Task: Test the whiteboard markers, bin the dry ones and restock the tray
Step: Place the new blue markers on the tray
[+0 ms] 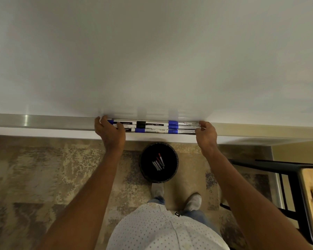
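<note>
While both hands bracket markers (152,126) in tray (43,121) | bin (158,162): discarded markers (158,162) | grip unclear

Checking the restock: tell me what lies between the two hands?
Markers in rows on the tray, between left hand and right hand, head view.

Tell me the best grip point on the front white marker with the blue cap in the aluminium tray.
Pinch the front white blue-capped marker on the white barrel just right of its cap, thumb and forefinger coming from above and the front. It lies flat and lengthwise in the aluminium tray, other markers tight behind it, and the left hand and right hand cover the row's ends, so only mid-barrel is free.
</note>
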Available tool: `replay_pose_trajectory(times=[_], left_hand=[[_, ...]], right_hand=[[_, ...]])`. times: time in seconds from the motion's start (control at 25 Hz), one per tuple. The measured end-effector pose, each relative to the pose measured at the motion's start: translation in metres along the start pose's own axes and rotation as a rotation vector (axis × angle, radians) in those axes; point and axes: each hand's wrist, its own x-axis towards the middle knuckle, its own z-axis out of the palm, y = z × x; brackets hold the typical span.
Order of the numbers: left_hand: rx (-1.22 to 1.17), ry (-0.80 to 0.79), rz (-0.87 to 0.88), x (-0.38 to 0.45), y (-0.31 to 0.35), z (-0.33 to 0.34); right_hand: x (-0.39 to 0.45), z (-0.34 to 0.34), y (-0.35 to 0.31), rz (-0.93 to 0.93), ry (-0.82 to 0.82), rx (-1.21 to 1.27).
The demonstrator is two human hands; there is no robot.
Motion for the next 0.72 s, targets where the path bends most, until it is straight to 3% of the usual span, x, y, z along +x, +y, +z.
replay_pose_trajectory(times=[0.12,0.72], left_hand=[[-0.024,-0.077,-0.073,0.011,0.001,-0.008],[0.0,-0.142,-0.036,0.012,0.001,-0.02]], right_hand=[[-0.005,0.0,-0.002,-0.011,-0.015,-0.012],[-0.008,-0.009,-0.001,-0.053,-0.063,0.017]])
